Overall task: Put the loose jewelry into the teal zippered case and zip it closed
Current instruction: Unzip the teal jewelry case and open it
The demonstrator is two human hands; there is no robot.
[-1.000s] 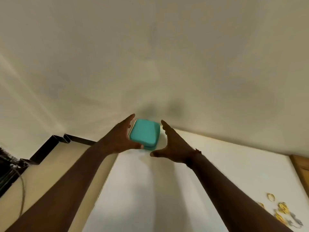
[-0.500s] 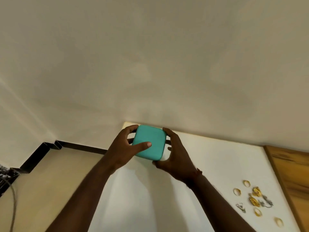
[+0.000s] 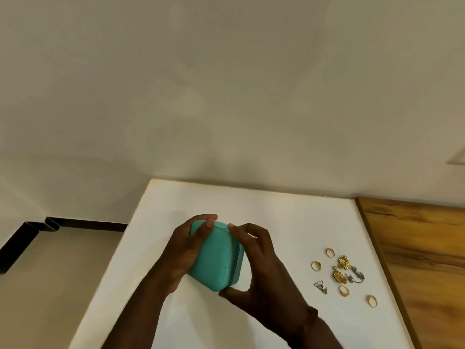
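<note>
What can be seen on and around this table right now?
case: one, teal, closed, held just above the tabletop
rings: four, gold, loose on the tabletop to the right of the case
flower-shaped pieces: two, gold, among the rings
silver pieces: two as far as I can tell, silver, in the same cluster
tabletop: one, white, against the wall
wooden panel: one, brown, along the tabletop's right edge
wall: one, cream, behind the tabletop
skirting: one, black, foot of the wall at left
floor: beige, left of the tabletop
left hand: one, grips the case's left side
right hand: one, grips the case's right side
</note>
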